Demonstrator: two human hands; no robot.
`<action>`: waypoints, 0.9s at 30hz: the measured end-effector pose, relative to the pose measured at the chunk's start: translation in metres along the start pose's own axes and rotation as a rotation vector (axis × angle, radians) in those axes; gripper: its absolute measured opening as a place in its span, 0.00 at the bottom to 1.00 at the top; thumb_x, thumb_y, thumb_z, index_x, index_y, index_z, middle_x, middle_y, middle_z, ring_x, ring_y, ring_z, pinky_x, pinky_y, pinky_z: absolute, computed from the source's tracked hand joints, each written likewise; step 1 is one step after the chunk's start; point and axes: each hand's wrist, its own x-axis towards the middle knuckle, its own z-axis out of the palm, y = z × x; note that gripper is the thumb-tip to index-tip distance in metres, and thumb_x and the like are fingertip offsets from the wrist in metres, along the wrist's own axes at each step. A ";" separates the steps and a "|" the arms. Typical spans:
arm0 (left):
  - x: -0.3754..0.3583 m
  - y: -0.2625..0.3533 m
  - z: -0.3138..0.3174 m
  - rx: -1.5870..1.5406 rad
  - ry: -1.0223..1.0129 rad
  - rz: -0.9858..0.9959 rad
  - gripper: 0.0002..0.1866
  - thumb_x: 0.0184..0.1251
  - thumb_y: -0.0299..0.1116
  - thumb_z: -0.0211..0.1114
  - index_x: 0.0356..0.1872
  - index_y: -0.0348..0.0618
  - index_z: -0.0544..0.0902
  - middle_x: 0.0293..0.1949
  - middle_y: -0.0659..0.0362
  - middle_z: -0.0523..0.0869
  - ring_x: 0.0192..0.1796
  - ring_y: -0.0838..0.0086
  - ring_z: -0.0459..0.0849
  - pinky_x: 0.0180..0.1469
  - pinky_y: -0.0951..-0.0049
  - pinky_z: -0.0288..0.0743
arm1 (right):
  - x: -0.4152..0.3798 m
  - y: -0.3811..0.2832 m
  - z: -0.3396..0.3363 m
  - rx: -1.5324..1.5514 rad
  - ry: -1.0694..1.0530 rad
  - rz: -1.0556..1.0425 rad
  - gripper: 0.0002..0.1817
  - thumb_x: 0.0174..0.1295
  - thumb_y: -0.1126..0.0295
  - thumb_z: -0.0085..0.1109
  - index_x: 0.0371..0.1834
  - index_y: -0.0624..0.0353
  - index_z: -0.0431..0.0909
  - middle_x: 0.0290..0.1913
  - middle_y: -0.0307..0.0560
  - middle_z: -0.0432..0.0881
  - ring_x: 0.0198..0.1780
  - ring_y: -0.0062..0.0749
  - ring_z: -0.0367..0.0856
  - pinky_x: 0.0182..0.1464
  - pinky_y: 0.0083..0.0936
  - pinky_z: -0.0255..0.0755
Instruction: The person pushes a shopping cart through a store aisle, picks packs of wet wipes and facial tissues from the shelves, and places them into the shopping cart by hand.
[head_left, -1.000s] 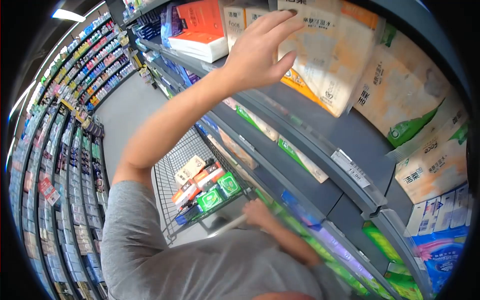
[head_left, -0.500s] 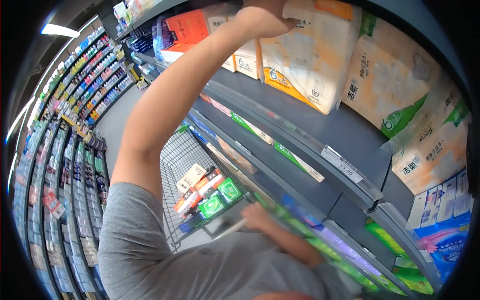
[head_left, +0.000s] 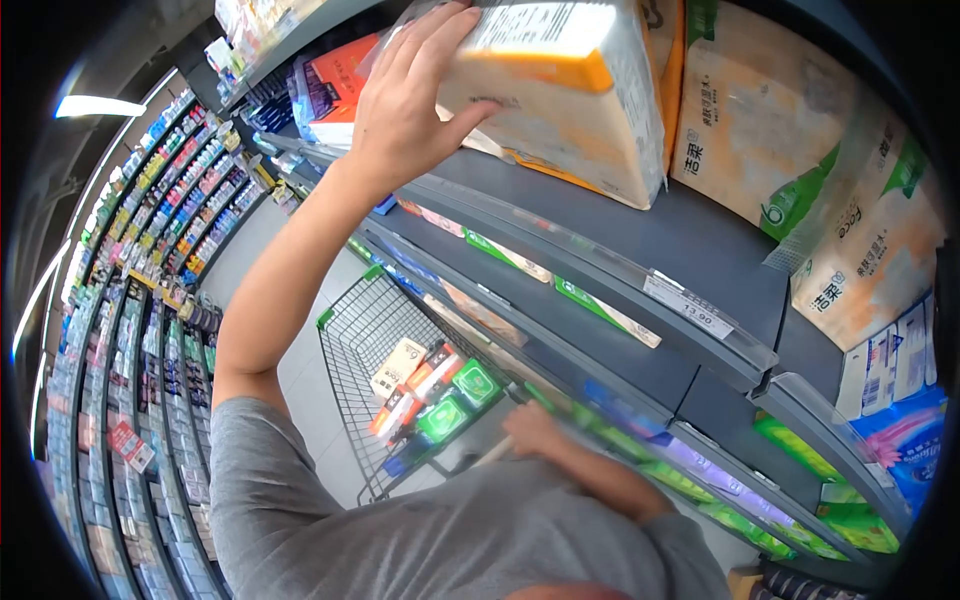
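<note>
My left hand (head_left: 412, 110) reaches up to the upper shelf and grips the left end of a wrapped tissue pack (head_left: 560, 120). Its fingers lie over the upper edge and the thumb presses the near face. The pack is tilted, with a barcode and an orange edge showing. Lower down, my right hand (head_left: 533, 430), slightly blurred, is closed around the handle of the shopping cart (head_left: 345, 335). In the cart lie a cream tissue pack (head_left: 400, 367), orange-and-white packs (head_left: 434, 370) and green packs (head_left: 474, 382).
Large tissue packs with green corners (head_left: 750, 130) stand right of the held pack. The shelf edge (head_left: 600, 275) carries a price tag (head_left: 688, 305). Lower shelves hold green and purple packs. Across the aisle floor (head_left: 245, 245), shelves of bottles and packets (head_left: 120, 370) curve along the left.
The tissue pack has tipped, so its barcoded face now shows, and my left hand has shifted left in view. The cart appears slightly farther right and lower, with my right hand still at its handle.
</note>
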 end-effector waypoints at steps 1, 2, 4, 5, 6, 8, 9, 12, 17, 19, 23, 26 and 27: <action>0.001 0.001 -0.010 -0.075 -0.093 -0.064 0.46 0.43 0.34 0.80 0.65 0.33 0.66 0.64 0.39 0.69 0.66 0.47 0.70 0.67 0.57 0.65 | 0.000 0.000 -0.001 0.000 -0.002 -0.007 0.10 0.41 0.66 0.63 0.29 0.53 0.83 0.35 0.47 0.83 0.43 0.40 0.82 0.50 0.38 0.68; 0.003 0.003 -0.020 -0.152 -0.189 -0.130 0.47 0.42 0.35 0.80 0.66 0.34 0.65 0.66 0.39 0.68 0.67 0.47 0.69 0.67 0.56 0.65 | 0.000 -0.001 -0.003 0.006 -0.022 0.004 0.10 0.41 0.66 0.63 0.29 0.53 0.83 0.35 0.47 0.84 0.44 0.40 0.82 0.51 0.39 0.68; 0.004 -0.005 -0.032 -0.126 -0.256 -0.149 0.50 0.41 0.36 0.80 0.68 0.33 0.63 0.67 0.39 0.66 0.70 0.47 0.65 0.70 0.55 0.61 | 0.003 -0.001 -0.005 0.008 -0.040 0.010 0.10 0.41 0.66 0.63 0.29 0.53 0.83 0.36 0.47 0.84 0.45 0.40 0.82 0.52 0.39 0.68; 0.002 -0.011 -0.039 -0.176 -0.286 -0.068 0.51 0.41 0.36 0.80 0.69 0.32 0.61 0.68 0.39 0.65 0.71 0.47 0.63 0.71 0.54 0.59 | 0.003 -0.001 -0.004 0.004 -0.018 0.018 0.10 0.41 0.66 0.63 0.30 0.53 0.83 0.35 0.47 0.84 0.45 0.40 0.81 0.52 0.39 0.68; -0.001 -0.015 -0.045 -0.226 -0.319 0.009 0.53 0.41 0.36 0.79 0.70 0.32 0.60 0.68 0.38 0.64 0.72 0.47 0.61 0.72 0.54 0.57 | 0.003 -0.002 -0.003 0.003 0.000 0.022 0.11 0.41 0.66 0.64 0.30 0.53 0.83 0.35 0.47 0.83 0.45 0.41 0.81 0.52 0.39 0.68; -0.007 -0.018 -0.053 -0.205 -0.398 0.006 0.56 0.39 0.38 0.78 0.71 0.31 0.57 0.69 0.38 0.62 0.72 0.47 0.60 0.72 0.54 0.56 | 0.002 -0.003 -0.007 -0.001 -0.015 0.024 0.10 0.40 0.66 0.64 0.29 0.53 0.83 0.34 0.47 0.83 0.45 0.41 0.81 0.53 0.39 0.67; -0.013 -0.019 -0.055 -0.219 -0.419 0.008 0.56 0.39 0.38 0.78 0.71 0.31 0.57 0.69 0.38 0.63 0.71 0.46 0.61 0.72 0.55 0.56 | 0.003 -0.004 -0.011 -0.010 -0.011 0.044 0.10 0.40 0.66 0.64 0.28 0.54 0.83 0.34 0.47 0.83 0.44 0.41 0.81 0.53 0.39 0.67; -0.026 -0.017 -0.054 -0.252 -0.395 0.023 0.53 0.39 0.37 0.78 0.69 0.32 0.60 0.65 0.38 0.67 0.66 0.46 0.67 0.69 0.54 0.60 | 0.001 -0.003 -0.008 0.023 0.072 0.026 0.09 0.39 0.66 0.64 0.26 0.54 0.83 0.32 0.47 0.82 0.43 0.42 0.80 0.53 0.39 0.67; -0.033 -0.004 -0.061 -0.239 -0.323 -0.038 0.46 0.37 0.34 0.77 0.63 0.34 0.67 0.58 0.43 0.73 0.60 0.50 0.72 0.62 0.56 0.65 | 0.000 -0.002 -0.005 -0.007 0.109 0.007 0.09 0.37 0.67 0.64 0.25 0.54 0.82 0.32 0.47 0.82 0.42 0.41 0.80 0.50 0.37 0.67; -0.035 0.000 -0.063 -0.223 -0.206 0.047 0.43 0.36 0.32 0.77 0.61 0.35 0.70 0.55 0.44 0.75 0.56 0.52 0.75 0.58 0.58 0.68 | 0.000 -0.003 -0.008 -0.005 0.107 0.025 0.09 0.37 0.67 0.64 0.25 0.54 0.82 0.32 0.47 0.82 0.42 0.40 0.80 0.49 0.36 0.67; -0.033 0.009 -0.077 -0.099 -0.064 0.142 0.41 0.36 0.30 0.77 0.59 0.35 0.71 0.53 0.45 0.79 0.52 0.54 0.79 0.55 0.61 0.71 | -0.001 -0.003 -0.008 -0.014 0.032 0.048 0.11 0.40 0.66 0.63 0.29 0.53 0.81 0.36 0.46 0.80 0.46 0.40 0.77 0.55 0.37 0.65; -0.064 -0.001 -0.095 -0.112 -0.002 -0.004 0.26 0.54 0.30 0.72 0.56 0.38 0.77 0.62 0.49 0.76 0.63 0.62 0.76 0.60 0.62 0.72 | 0.000 -0.002 -0.001 0.025 0.013 0.065 0.11 0.39 0.66 0.62 0.29 0.53 0.81 0.36 0.46 0.80 0.46 0.40 0.77 0.54 0.37 0.65; -0.071 0.001 -0.107 -0.120 -0.026 -0.011 0.26 0.54 0.30 0.72 0.56 0.38 0.77 0.62 0.49 0.76 0.63 0.62 0.76 0.60 0.62 0.72 | 0.000 -0.001 0.000 0.021 0.000 0.073 0.12 0.38 0.65 0.62 0.29 0.53 0.81 0.36 0.45 0.79 0.46 0.39 0.77 0.54 0.36 0.65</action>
